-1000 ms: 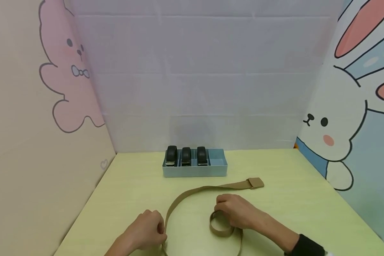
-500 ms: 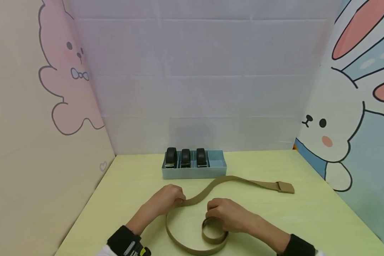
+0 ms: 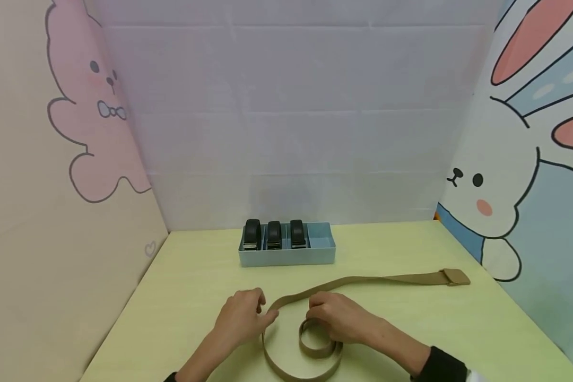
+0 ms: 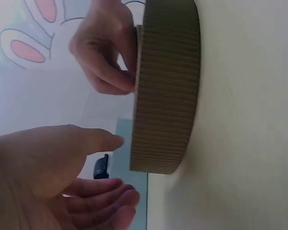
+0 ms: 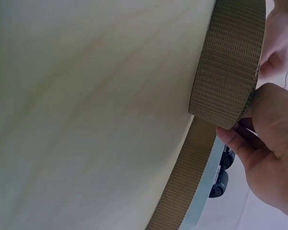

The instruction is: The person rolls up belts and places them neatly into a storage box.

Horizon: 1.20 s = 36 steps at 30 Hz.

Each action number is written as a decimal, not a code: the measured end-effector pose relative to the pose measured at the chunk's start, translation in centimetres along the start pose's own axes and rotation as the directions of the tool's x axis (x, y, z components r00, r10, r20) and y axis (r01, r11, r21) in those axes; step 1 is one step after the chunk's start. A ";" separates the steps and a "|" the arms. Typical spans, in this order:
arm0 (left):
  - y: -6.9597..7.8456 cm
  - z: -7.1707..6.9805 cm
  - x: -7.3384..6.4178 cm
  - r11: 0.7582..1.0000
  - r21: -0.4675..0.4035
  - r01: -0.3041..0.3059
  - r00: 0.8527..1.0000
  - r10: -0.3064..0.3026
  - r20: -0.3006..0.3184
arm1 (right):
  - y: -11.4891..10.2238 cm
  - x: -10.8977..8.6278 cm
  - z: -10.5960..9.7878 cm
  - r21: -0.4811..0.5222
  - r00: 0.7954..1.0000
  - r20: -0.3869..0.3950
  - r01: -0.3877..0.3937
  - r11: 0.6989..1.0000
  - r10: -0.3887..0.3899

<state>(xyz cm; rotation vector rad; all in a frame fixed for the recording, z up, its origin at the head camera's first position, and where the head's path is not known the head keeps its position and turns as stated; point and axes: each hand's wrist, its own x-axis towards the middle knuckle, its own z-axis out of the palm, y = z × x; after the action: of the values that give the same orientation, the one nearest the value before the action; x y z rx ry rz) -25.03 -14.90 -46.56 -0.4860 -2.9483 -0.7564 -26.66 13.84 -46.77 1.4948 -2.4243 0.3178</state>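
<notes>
A tan webbing belt [image 3: 387, 279] lies on its edge over the table. Its end piece, a tan buckle or tip [image 3: 456, 277], points right, and the other end is wound into a small coil [image 3: 315, 352]. My right hand [image 3: 341, 317] pinches the top of that coil; in the right wrist view its thumb and fingers [image 5: 240, 143] press on the webbing's edge. My left hand [image 3: 243, 318] is just left of the belt's outer curve, thumb and fingers spread apart. In the left wrist view, a gap shows between the left hand [image 4: 53, 163] and the strap [image 4: 165, 91].
Behind the belt stands a light blue divided tray [image 3: 286, 258]. Three of its compartments hold rolled black belts [image 3: 274, 235]; the rightmost compartment [image 3: 320, 236] shows bare. A white back wall [image 3: 296, 138] and printed side panels enclose the pale yellow table [image 3: 196, 276].
The belt's tip end has swung to the right. My left hand moved forward along the strap, held it, then let go and spread its fingers. The right hand stays at the coil, shifting slightly left.
</notes>
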 end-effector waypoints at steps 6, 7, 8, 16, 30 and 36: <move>0.5 -0.4 -4.4 0.988 -0.123 0.088 0.987 -0.070 0.143 | 0.2 0.2 -0.4 0.001 1.000 0.000 0.009 1.000 -0.009; 0.5 -0.2 -4.8 0.986 -0.147 0.077 0.986 -0.053 0.156 | 0.1 0.2 -0.4 0.005 1.000 -0.001 0.010 1.000 -0.010; 0.5 -0.1 -5.0 0.984 -0.166 0.064 0.986 -0.037 0.162 | 0.1 0.2 -0.4 0.009 1.000 -0.004 0.011 1.000 -0.011; -0.9 -0.6 -3.8 0.989 -0.084 -0.120 0.989 0.126 0.076 | -0.1 0.3 -0.2 0.084 1.000 -0.005 0.029 0.996 -0.029; -1.7 1.6 2.1 0.941 -0.144 -0.308 0.950 0.312 0.011 | -1.3 2.4 0.7 0.080 0.989 -0.053 0.139 0.987 -0.135; -0.6 1.5 -0.6 0.963 -0.258 -0.075 0.996 0.086 0.032 | -1.4 2.7 0.7 0.066 0.997 0.000 0.078 0.995 -0.078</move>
<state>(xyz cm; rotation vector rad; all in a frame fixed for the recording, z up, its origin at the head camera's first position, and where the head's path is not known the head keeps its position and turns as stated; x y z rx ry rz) -24.64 -14.80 -48.23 -0.6418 -2.8606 -1.1381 -26.67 10.79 -46.51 1.6137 -2.3713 0.3834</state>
